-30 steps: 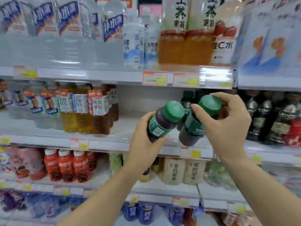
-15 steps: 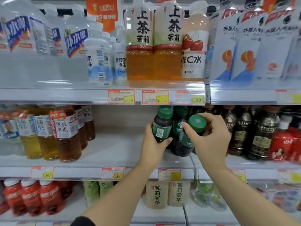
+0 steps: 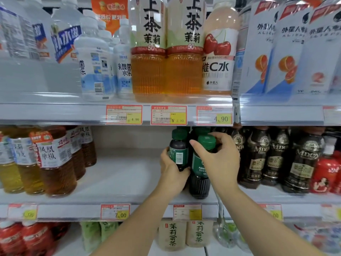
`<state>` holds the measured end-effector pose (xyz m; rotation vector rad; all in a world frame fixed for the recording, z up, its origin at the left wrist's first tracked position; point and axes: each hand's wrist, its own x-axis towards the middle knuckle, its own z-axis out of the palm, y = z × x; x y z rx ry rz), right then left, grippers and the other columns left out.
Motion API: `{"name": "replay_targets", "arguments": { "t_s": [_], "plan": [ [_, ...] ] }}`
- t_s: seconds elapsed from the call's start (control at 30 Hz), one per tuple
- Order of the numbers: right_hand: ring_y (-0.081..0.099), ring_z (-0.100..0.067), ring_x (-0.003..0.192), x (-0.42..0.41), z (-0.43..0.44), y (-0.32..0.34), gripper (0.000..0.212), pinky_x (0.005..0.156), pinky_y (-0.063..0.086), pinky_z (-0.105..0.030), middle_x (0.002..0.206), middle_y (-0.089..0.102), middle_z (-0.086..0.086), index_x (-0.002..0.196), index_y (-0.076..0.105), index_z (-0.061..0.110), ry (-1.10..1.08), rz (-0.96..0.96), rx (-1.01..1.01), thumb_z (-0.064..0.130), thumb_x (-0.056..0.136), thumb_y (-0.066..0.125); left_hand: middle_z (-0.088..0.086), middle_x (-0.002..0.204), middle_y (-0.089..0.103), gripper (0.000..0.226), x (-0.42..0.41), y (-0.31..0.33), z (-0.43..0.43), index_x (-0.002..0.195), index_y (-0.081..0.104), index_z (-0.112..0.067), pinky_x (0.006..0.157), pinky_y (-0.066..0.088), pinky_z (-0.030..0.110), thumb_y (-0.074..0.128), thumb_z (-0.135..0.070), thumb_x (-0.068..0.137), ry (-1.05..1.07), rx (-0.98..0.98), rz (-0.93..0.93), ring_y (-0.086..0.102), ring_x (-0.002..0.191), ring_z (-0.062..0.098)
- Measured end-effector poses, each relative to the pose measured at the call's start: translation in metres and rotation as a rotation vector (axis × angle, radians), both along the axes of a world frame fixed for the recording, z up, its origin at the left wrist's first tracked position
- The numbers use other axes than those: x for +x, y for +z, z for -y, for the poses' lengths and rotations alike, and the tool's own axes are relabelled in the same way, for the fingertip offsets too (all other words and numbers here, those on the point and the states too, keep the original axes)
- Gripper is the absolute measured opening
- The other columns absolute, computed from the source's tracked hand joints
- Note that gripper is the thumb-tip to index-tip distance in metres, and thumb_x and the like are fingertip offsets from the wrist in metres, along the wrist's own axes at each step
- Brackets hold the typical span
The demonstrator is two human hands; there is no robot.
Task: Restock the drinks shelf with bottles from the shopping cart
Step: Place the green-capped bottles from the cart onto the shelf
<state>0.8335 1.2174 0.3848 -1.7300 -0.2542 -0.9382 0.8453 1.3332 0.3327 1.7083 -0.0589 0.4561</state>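
Two dark bottles with green caps and green labels stand upright on the middle shelf [image 3: 118, 183]. My left hand [image 3: 172, 174] grips the left bottle [image 3: 178, 150] around its lower body. My right hand [image 3: 219, 161] holds the right bottle [image 3: 200, 169] by its neck, thumb and fingers curled around the cap. The right bottle's base rests on the shelf near the front edge. More green-capped bottles stand behind them, mostly hidden.
Dark coffee bottles [image 3: 258, 156] and a red bottle [image 3: 326, 172] fill the shelf to the right. Amber tea bottles [image 3: 55, 163] stand at the left, with bare shelf between. The upper shelf [image 3: 73, 111] holds large tea and water bottles. Price tags line the shelf edges.
Both hands moved the two bottles forward and down from mid-air onto the middle shelf, tipping them upright. The view has come closer to the shelf.
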Motion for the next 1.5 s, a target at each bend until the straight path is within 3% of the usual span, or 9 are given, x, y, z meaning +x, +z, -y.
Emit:
{"name": "replay_targets", "arguments": {
  "t_s": [0.2, 0.37, 0.47, 0.53, 0.63, 0.83, 1.17, 1.37, 1.5],
  "plan": [
    [0.05, -0.012, 0.108, 0.003, 0.01, -0.029, 0.067, 0.088, 0.044, -0.029, 0.115, 0.051, 0.005, 0.127, 0.048, 0.027, 0.107, -0.095, -0.133, 0.039, 0.068, 0.078, 0.002, 0.13, 0.046, 0.072, -0.011, -0.007, -0.022, 0.139, 0.026, -0.027, 0.102, 0.041, 0.035, 0.064, -0.005, 0.081, -0.101, 0.203, -0.06, 0.049, 0.12, 0.018],
    [0.044, -0.007, 0.122, -0.01, 0.018, -0.07, 0.078, 0.101, 0.042, -0.032, 0.129, 0.047, 0.008, 0.138, 0.036, 0.026, 0.198, -0.184, -0.175, 0.03, 0.072, 0.077, -0.004, 0.126, 0.052, 0.091, -0.012, -0.011, -0.023, 0.136, 0.027, -0.032, 0.095, 0.046, 0.042, 0.07, -0.05, 0.057, 0.093, 0.373, -0.053, 0.05, 0.117, 0.017],
    [0.051, -0.005, 0.117, -0.008, 0.022, -0.08, 0.067, 0.099, 0.046, -0.036, 0.126, 0.054, 0.01, 0.134, 0.041, 0.026, 0.224, -0.242, -0.2, 0.029, 0.076, 0.073, -0.004, 0.118, 0.052, 0.061, -0.015, -0.003, -0.031, 0.126, 0.035, -0.029, 0.09, 0.046, 0.027, 0.069, -0.024, 0.076, -0.11, 0.305, -0.162, 0.053, 0.108, 0.008],
    [0.052, -0.005, 0.115, -0.008, 0.022, -0.081, 0.061, 0.097, 0.047, -0.036, 0.123, 0.056, 0.012, 0.132, 0.043, 0.028, 0.22, -0.253, -0.22, 0.032, 0.078, 0.071, -0.005, 0.121, 0.054, 0.057, -0.016, -0.001, -0.039, 0.129, 0.036, -0.029, 0.095, 0.046, 0.031, 0.066, -0.013, 0.084, -0.184, 0.316, -0.159, 0.054, 0.108, 0.009],
    [0.052, -0.006, 0.116, -0.008, 0.021, -0.082, 0.059, 0.097, 0.047, -0.035, 0.124, 0.056, 0.01, 0.131, 0.043, 0.028, 0.209, -0.244, -0.227, 0.032, 0.079, 0.07, -0.006, 0.117, 0.056, 0.056, -0.015, -0.003, -0.038, 0.125, 0.04, -0.027, 0.098, 0.046, 0.039, 0.072, -0.016, 0.08, -0.121, 0.302, -0.094, 0.057, 0.108, 0.016],
    [0.055, -0.007, 0.107, -0.008, 0.02, -0.078, 0.056, 0.086, 0.045, -0.023, 0.114, 0.056, 0.012, 0.125, 0.037, 0.03, 0.221, -0.258, -0.231, 0.026, 0.079, 0.071, 0.003, 0.12, 0.052, 0.061, 0.005, -0.006, -0.021, 0.127, 0.045, -0.02, 0.091, 0.043, 0.03, 0.076, -0.028, 0.074, 0.069, 0.392, -0.034, 0.052, 0.107, 0.017],
    [0.057, -0.006, 0.103, -0.006, 0.023, -0.078, 0.057, 0.085, 0.048, -0.028, 0.109, 0.057, 0.017, 0.122, 0.036, 0.032, 0.22, -0.294, -0.24, 0.028, 0.078, 0.072, 0.01, 0.125, 0.041, 0.073, 0.026, -0.004, -0.012, 0.13, 0.039, -0.016, 0.098, 0.038, 0.038, 0.076, -0.037, 0.071, 0.256, 0.451, -0.121, 0.036, 0.123, 0.027],
    [0.057, -0.007, 0.105, -0.007, 0.023, -0.077, 0.06, 0.087, 0.049, -0.031, 0.112, 0.058, 0.014, 0.127, 0.037, 0.028, 0.221, -0.313, -0.24, 0.028, 0.078, 0.072, 0.007, 0.133, 0.035, 0.083, 0.026, -0.005, -0.019, 0.141, 0.011, -0.017, 0.097, 0.037, 0.027, 0.064, -0.005, 0.079, -0.139, 0.21, -0.157, 0.042, 0.121, 0.017],
    [0.057, -0.008, 0.103, -0.004, 0.021, -0.072, 0.06, 0.084, 0.048, -0.029, 0.11, 0.058, 0.015, 0.129, 0.036, 0.025, 0.209, -0.342, -0.27, 0.029, 0.079, 0.071, 0.007, 0.136, 0.03, 0.072, 0.028, -0.007, -0.023, 0.14, 0.013, -0.015, 0.101, 0.035, 0.026, 0.061, -0.009, 0.086, -0.108, 0.297, -0.135, 0.041, 0.116, 0.014]
  ]
}}
